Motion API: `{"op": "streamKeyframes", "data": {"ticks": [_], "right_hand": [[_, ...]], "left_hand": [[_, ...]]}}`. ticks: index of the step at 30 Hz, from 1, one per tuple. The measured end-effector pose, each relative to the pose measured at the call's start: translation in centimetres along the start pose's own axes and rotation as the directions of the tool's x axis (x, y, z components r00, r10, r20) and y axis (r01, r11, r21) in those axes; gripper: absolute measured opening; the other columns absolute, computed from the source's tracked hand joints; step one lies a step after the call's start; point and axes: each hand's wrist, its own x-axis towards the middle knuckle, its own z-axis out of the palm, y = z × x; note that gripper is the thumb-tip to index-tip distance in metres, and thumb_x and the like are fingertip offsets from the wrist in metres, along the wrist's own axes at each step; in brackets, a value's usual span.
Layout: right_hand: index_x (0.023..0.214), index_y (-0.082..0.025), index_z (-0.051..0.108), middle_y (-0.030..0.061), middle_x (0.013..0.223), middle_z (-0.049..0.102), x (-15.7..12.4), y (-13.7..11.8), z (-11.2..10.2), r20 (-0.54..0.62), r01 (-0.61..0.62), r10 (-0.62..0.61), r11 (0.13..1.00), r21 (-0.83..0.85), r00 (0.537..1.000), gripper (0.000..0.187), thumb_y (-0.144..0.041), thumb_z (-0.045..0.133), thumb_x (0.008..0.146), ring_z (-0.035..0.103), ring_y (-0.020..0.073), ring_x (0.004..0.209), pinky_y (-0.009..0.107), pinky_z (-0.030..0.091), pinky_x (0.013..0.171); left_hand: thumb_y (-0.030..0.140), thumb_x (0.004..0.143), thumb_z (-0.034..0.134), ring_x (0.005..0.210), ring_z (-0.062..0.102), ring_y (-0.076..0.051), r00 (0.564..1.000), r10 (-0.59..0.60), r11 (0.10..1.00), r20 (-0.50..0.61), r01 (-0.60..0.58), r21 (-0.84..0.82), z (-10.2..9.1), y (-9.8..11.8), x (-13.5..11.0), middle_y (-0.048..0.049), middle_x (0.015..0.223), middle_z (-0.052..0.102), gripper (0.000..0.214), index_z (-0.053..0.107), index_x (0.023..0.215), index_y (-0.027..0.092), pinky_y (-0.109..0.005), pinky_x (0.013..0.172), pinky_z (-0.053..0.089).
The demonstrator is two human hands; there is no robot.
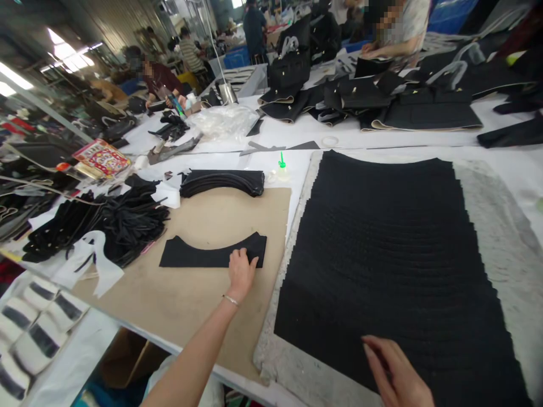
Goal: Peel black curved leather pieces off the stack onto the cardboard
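Note:
On the tan board (190, 305) lies a flat black piece (199, 257) with a curved upper edge. My left hand (241, 274) rests on its right part, fingers bent a little and thumb apart. Behind it on the board is a stack of similar black curved pieces (223, 182). To the right, many overlapping black pieces (382, 243) are fanned out in rows on a grey stained slab (500, 226). Over the near part of these rows is my right hand (396, 370), thumb and fingertips drawn together. Whether anything is between them is hidden.
Bundles of black strips (127, 220) and white paper scraps (104, 260) lie left. A small bottle with a green tip (282, 167) stands behind the board. Black bag parts (428, 113) cover the far table. Several people work beyond. Padded white pieces (38, 333) lie lower left.

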Motion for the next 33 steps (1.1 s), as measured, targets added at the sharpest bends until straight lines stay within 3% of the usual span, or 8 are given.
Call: {"op": "streamKeyframes", "data": {"ticks": [5,10,15,18,22,26,30,33], "right_hand": [[0.109,-0.028,0.055,0.0006,0.098,0.059,3.0,-8.1,6.3,0.244,0.011,-0.051,0.986,0.164,0.968,0.018,-0.03,0.038,0.102,0.061,0.0165,0.091,0.029,0.049,0.08],[0.101,-0.023,0.057,0.0036,0.096,0.057,4.9,-12.4,9.3,0.421,-0.065,-0.033,0.974,0.216,0.906,0.023,-0.023,0.034,0.101,0.057,0.0207,0.088,0.036,0.046,0.079],[0.103,-0.024,0.058,0.0023,0.093,0.056,8.4,-14.2,11.4,0.36,-0.101,-0.034,0.932,0.349,0.932,0.02,-0.025,0.038,0.1,0.057,0.0186,0.087,0.033,0.045,0.077],[0.111,-0.022,0.057,0.0047,0.104,0.058,11.6,-15.1,13.9,0.315,-0.039,-0.082,0.932,0.361,0.946,0.024,-0.021,0.037,0.097,0.057,0.0186,0.097,0.033,0.047,0.087],[0.138,-0.013,0.042,0.0115,0.138,0.048,15.9,-16.3,18.3,0.368,0.126,-0.189,0.974,0.187,0.911,0.047,-0.012,0.032,0.092,0.043,0.0189,0.129,0.036,0.035,0.113],[0.143,0.0,0.035,0.0202,0.139,0.047,18.2,-16.8,21.7,0.448,0.16,-0.154,0.987,0.024,0.881,0.056,-0.015,0.043,0.09,0.04,0.029,0.131,0.044,0.035,0.113],[0.142,-0.003,0.041,0.0197,0.136,0.05,18.4,-16.8,22.3,0.475,0.203,-0.134,0.974,-0.097,0.87,0.053,-0.016,0.046,0.09,0.043,0.0321,0.127,0.048,0.038,0.109],[0.142,-0.005,0.042,0.0193,0.138,0.048,18.2,-17.0,21.8,0.482,0.242,-0.142,0.958,-0.152,0.865,0.054,-0.015,0.046,0.089,0.042,0.0317,0.127,0.049,0.036,0.109]], "left_hand": [[0.023,0.091,0.052,0.105,0.056,-0.029,0.998,0.011,0.999,0.07,-0.013,0.029,0.8,-1.0,2.5,-0.0155,0.102,0.06,0.017,0.061,0.1,0.012,-0.039,0.089,0.046],[0.014,0.09,0.042,0.104,0.06,-0.029,0.988,-0.007,0.999,0.154,0.013,-0.036,0.7,-1.6,3.6,-0.0165,0.102,0.064,0.023,0.064,0.097,0.014,-0.038,0.086,0.046],[0.016,0.085,0.047,0.087,0.067,-0.027,0.963,-0.155,0.968,0.22,0.192,-0.16,-0.1,-3.6,5.6,-0.0124,0.085,0.07,0.022,0.068,0.082,0.018,-0.034,0.078,0.047],[0.018,0.083,0.052,0.08,0.067,-0.023,0.945,-0.228,0.911,0.234,0.291,-0.291,-0.3,-5.3,6.6,-0.008,0.078,0.07,0.017,0.068,0.077,0.019,-0.03,0.073,0.046],[0.018,0.079,0.059,0.067,0.063,-0.016,0.933,-0.26,0.795,0.249,0.354,-0.493,0.0,-7.0,6.9,-0.0021,0.065,0.064,0.012,0.063,0.068,0.018,-0.025,0.065,0.046],[0.025,0.079,0.063,0.056,0.057,-0.012,0.919,-0.31,0.659,0.243,0.392,-0.642,0.1,-8.4,7.1,0.0023,0.058,0.057,0.018,0.057,0.064,0.016,-0.023,0.058,0.048],[0.028,0.082,0.058,0.054,0.056,-0.01,0.898,-0.401,0.563,0.183,0.399,-0.724,-2.5,-11.4,8.1,0.003,0.057,0.054,0.022,0.051,0.065,0.016,-0.024,0.056,0.05],[0.026,0.081,0.045,0.05,0.053,-0.01,0.87,-0.492,0.59,0.012,0.344,-0.731,-7.5,-16.1,8.7,0.004,0.05,0.046,0.021,0.042,0.062,0.019,-0.025,0.055,0.051]]}}
